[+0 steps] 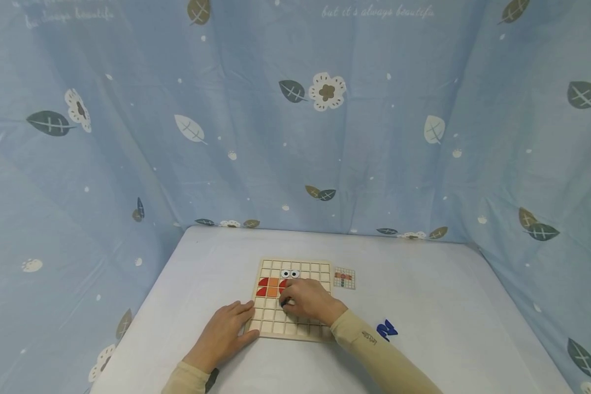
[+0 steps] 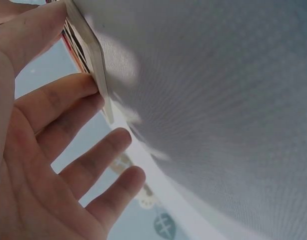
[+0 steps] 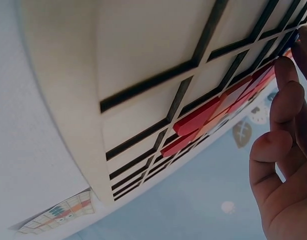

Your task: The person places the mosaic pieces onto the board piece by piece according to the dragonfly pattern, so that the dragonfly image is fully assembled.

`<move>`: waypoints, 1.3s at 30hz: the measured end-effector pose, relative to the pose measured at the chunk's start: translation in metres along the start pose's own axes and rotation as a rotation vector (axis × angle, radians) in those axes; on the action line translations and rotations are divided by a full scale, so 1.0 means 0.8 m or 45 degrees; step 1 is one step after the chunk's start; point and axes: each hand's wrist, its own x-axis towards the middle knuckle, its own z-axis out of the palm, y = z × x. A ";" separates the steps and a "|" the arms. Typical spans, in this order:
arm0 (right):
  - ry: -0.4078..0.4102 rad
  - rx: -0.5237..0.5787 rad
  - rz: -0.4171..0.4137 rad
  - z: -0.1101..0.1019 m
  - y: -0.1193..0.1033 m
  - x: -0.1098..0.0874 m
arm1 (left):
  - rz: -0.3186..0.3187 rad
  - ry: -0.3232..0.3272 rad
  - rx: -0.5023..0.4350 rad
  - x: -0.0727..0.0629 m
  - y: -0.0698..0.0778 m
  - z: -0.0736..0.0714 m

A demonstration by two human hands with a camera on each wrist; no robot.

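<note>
A wooden grid board (image 1: 291, 329) lies on the table, its square cells framed by raised strips. Red quarter-round tiles (image 1: 262, 282) and orange square tiles (image 1: 273, 287) fill cells at its left and middle, with two eye tiles (image 1: 290, 273) just above. My left hand (image 1: 226, 331) rests at the board's left edge; its fairly straight fingers and thumb touch the rim (image 2: 96, 55) in the left wrist view. Over the middle of the board, my right hand (image 1: 307, 300) pinches a small dark blue piece (image 1: 284, 302), mostly hidden by the fingers.
A small pattern card (image 1: 345, 278) with a coloured grid picture lies just right of the board. Several loose blue pieces (image 1: 386, 329) sit on the white table (image 1: 438, 306), beside the right forearm. A blue patterned curtain (image 1: 256, 137) hangs behind and around the table.
</note>
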 end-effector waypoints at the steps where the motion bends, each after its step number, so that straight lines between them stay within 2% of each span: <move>1: -0.006 0.006 0.005 0.000 -0.001 0.000 | 0.000 0.000 -0.003 0.000 0.000 0.000; 11: 0.008 -0.014 0.007 -0.003 -0.003 -0.006 | -0.005 0.009 0.004 -0.001 0.001 0.002; 19: 0.064 0.001 0.032 -0.018 -0.004 -0.024 | -0.005 -0.004 0.014 0.000 -0.001 0.004; 28: 0.195 0.069 0.100 -0.043 0.009 -0.069 | -0.026 -0.017 0.024 0.001 0.002 0.002; 32: 0.257 0.037 0.127 -0.053 0.017 -0.091 | -0.030 -0.020 0.030 0.001 0.001 0.002; 39: 0.344 -0.026 0.245 -0.071 0.036 -0.140 | -0.027 -0.017 0.014 0.001 0.002 0.001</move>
